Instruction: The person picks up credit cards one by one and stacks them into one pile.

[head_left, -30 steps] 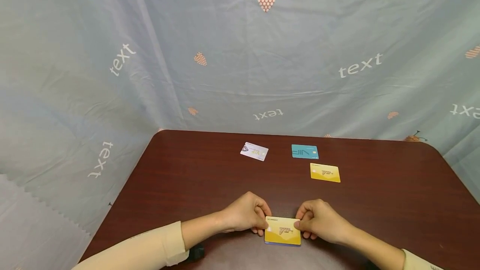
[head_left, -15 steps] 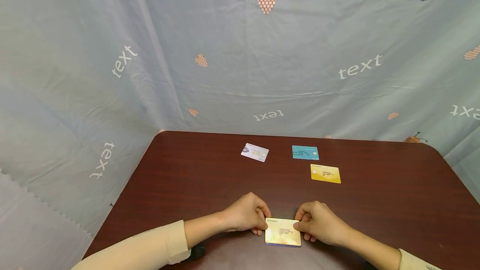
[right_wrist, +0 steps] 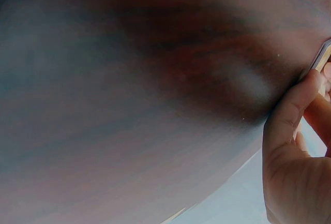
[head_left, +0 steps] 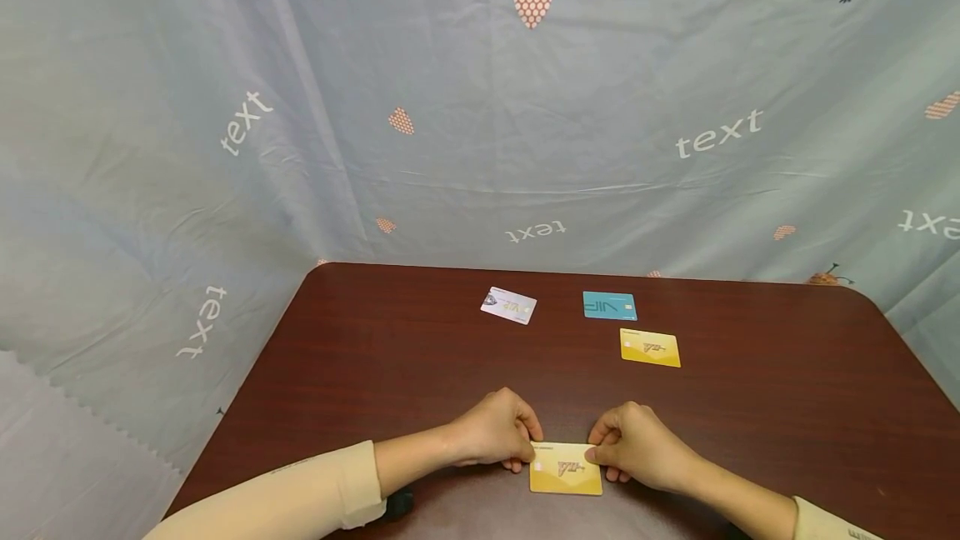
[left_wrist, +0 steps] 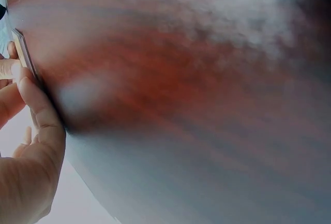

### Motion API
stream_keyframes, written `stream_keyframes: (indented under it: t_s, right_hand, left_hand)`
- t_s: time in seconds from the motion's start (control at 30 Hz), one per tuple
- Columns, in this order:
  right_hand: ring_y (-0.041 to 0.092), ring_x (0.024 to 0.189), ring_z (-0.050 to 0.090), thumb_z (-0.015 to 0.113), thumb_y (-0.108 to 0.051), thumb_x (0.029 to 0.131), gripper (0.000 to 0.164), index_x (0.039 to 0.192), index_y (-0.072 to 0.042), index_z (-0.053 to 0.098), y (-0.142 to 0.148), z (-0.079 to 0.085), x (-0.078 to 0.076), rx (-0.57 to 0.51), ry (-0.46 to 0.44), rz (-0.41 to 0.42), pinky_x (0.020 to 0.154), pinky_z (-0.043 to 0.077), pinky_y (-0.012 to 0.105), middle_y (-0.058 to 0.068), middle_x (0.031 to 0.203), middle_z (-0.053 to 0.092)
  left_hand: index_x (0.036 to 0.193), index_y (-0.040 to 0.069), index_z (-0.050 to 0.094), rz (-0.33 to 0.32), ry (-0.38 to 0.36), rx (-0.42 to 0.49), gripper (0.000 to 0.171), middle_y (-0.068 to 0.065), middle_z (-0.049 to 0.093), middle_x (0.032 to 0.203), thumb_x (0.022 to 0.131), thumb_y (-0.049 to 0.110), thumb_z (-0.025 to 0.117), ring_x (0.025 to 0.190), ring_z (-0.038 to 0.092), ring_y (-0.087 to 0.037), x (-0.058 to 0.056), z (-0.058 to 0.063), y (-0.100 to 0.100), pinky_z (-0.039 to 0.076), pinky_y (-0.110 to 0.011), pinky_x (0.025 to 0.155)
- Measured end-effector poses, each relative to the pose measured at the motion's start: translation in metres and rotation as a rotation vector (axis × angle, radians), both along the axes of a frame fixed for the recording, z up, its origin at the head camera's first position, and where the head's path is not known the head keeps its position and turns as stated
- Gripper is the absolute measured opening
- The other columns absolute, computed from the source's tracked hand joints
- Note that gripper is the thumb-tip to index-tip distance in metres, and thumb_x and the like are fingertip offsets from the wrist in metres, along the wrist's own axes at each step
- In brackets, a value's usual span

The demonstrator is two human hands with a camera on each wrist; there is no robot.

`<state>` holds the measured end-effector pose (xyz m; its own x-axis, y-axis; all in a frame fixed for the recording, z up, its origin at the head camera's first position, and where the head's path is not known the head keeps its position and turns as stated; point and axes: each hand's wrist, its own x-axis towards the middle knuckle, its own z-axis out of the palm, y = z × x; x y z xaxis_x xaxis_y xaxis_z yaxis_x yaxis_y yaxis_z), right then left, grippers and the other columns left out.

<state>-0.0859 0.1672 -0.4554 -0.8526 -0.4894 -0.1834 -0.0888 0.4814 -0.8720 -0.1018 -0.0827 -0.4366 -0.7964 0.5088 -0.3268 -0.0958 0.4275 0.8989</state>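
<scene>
A small stack of cards with a yellow card [head_left: 566, 475] on top is held upright-facing near the table's front edge, between both hands. My left hand [head_left: 497, 430] pinches its left side, the thumb on the front of the top card. On the opposite side, my right hand [head_left: 639, 447] grips the edge the same way, thumb in front and curled fingers behind. Layered edges of the card stack [left_wrist: 24, 53] show in the left wrist view, close over the tabletop. In the right wrist view only a corner of the stack [right_wrist: 322, 56] appears above the thumb.
Farther back on the dark red-brown table [head_left: 360, 340] lie a white VIP card [head_left: 509, 305], a teal VIP card [head_left: 610, 305] and another yellow card [head_left: 650, 347]. A grey-blue patterned curtain [head_left: 450, 165] hangs behind the table and along its left side.
A blue strip that showed under the yellow card's lower edge is now out of sight, so the stack looks more even. Both hands keep their pinch, with only slight shifts.
</scene>
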Motion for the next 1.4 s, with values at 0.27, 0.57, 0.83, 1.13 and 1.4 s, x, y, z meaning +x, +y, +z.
stream_keyframes:
  t_s: [0.27, 0.57, 0.83, 1.13, 1.4]
  right_hand:
    - [0.016, 0.054, 0.064, 0.081, -0.004, 0.09, 0.01, 0.084, -0.004, 0.074, 0.001, -0.001, 0.001, -0.007, -0.002, -0.017, 0.046, 0.054, 0.025, 0.002, 0.068, 0.067]
    - [0.016, 0.055, 0.065, 0.081, -0.004, 0.09, 0.01, 0.083, -0.003, 0.074, 0.001, 0.001, 0.001, -0.029, -0.022, -0.03, 0.046, 0.054, 0.025, 0.003, 0.067, 0.068]
    - [0.016, 0.055, 0.064, 0.08, -0.004, 0.091, 0.01, 0.084, -0.003, 0.073, 0.001, 0.002, 0.001, -0.031, -0.025, -0.021, 0.047, 0.054, 0.024, 0.003, 0.068, 0.068]
    - [0.017, 0.057, 0.065, 0.079, -0.006, 0.093, 0.008, 0.089, -0.002, 0.073, 0.003, 0.001, 0.0, -0.056, -0.055, 0.005, 0.048, 0.055, 0.025, 0.005, 0.07, 0.068]
    - [0.02, 0.062, 0.066, 0.076, -0.009, 0.096, 0.011, 0.098, 0.0, 0.071, 0.017, 0.004, 0.0, -0.085, -0.095, 0.028, 0.051, 0.057, 0.03, 0.007, 0.075, 0.069]
  left_hand:
    - [0.079, -0.003, 0.071, 0.025, -0.009, -0.023, 0.02, -0.012, 0.068, 0.061, 0.075, -0.023, 0.071, 0.042, 0.057, -0.01, 0.0, 0.001, 0.003, 0.046, -0.016, 0.04]
    - [0.078, -0.004, 0.071, 0.03, -0.008, -0.029, 0.019, -0.012, 0.069, 0.061, 0.075, -0.023, 0.072, 0.041, 0.057, -0.01, -0.001, 0.002, 0.004, 0.047, -0.018, 0.04]
    - [0.077, -0.004, 0.072, 0.038, -0.005, -0.03, 0.018, -0.011, 0.069, 0.062, 0.074, -0.022, 0.072, 0.042, 0.058, -0.01, -0.001, 0.0, 0.003, 0.049, -0.019, 0.041]
    - [0.078, -0.005, 0.072, 0.035, -0.022, -0.01, 0.017, -0.013, 0.07, 0.063, 0.074, -0.021, 0.073, 0.043, 0.059, -0.011, -0.001, 0.001, 0.001, 0.051, -0.02, 0.041]
    - [0.088, -0.008, 0.072, 0.013, -0.002, 0.032, 0.011, -0.017, 0.071, 0.068, 0.081, -0.016, 0.076, 0.048, 0.063, -0.014, -0.007, 0.013, -0.006, 0.055, -0.024, 0.046]
